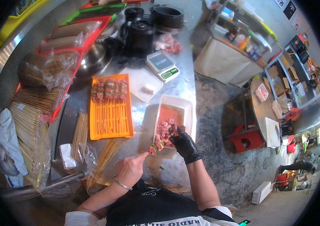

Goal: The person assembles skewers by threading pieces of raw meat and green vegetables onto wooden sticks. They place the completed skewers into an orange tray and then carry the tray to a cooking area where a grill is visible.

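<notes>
A skewer of raw meat and green pepper pieces (156, 147) slants across the near rim of a white plastic tub (188, 108). My bare left hand (133, 166) is at its lower end, index fingertip against the end meat piece; its grip on the stick is hidden. In a black glove, my right hand (184, 144) bends over the tub, fingers closed around a piece of meat at the skewer's upper end. Cut raw meat (164, 128) and reddish liquid lie in the tub. Finished-looking meat and pepper skewers (109, 89) rest side by side in an orange slotted tray (132, 124).
Bundles of bamboo skewers (79, 137) lie left of the tray, more in red crates (82, 52). A digital scale (167, 72), a white cutting board (144, 89), black pots (167, 18) and a bag of meat (168, 43) stand farther back. A green scrap (162, 167) lies near me.
</notes>
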### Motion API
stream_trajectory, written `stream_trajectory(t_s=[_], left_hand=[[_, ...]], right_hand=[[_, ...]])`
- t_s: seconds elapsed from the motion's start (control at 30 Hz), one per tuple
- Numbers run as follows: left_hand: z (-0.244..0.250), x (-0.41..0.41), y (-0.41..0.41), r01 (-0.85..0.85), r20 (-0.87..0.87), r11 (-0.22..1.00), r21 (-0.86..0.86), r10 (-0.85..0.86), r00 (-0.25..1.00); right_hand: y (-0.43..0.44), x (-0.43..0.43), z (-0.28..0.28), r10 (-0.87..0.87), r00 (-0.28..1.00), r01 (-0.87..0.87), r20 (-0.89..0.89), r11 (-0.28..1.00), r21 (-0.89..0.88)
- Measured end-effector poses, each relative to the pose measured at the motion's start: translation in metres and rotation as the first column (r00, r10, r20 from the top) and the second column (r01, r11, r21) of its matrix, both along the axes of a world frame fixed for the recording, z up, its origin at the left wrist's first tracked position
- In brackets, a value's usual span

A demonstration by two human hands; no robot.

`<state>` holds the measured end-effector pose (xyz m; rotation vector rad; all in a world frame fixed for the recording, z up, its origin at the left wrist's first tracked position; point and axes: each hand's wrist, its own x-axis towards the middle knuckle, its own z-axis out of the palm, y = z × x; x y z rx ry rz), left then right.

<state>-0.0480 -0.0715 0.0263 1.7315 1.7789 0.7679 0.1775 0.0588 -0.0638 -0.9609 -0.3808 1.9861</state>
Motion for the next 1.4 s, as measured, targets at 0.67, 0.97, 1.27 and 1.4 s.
stream_trajectory(t_s=[0.67, 0.97, 1.27, 1.4], left_hand=[[-0.043, 0.006, 0.002, -0.040, 0.137, 0.997, 0.072, 0.030, 0.990], [-0.038, -0.013, -0.023, 0.036, 0.137, 0.998, 0.054, -0.043, 0.990], [-0.031, -0.035, -0.042, 0.059, 0.177, 0.998, 0.015, -0.061, 0.982], [-0.005, -0.038, -0.051, 0.105, 0.221, 0.994, -0.009, -0.100, 0.970]], right_hand=[[-0.053, -0.006, 0.015, 0.041, 0.849, -0.164, 0.527, 0.968, 0.189], [-0.139, 0.003, -0.070, -0.269, -0.220, -0.847, 0.938, 0.529, -0.047], [-0.111, 0.001, -0.032, 0.177, 0.740, -0.310, 0.648, 0.946, 0.095], [-0.084, 0.011, 0.004, 0.072, 0.559, -0.571, 0.826, 0.755, 0.321]])
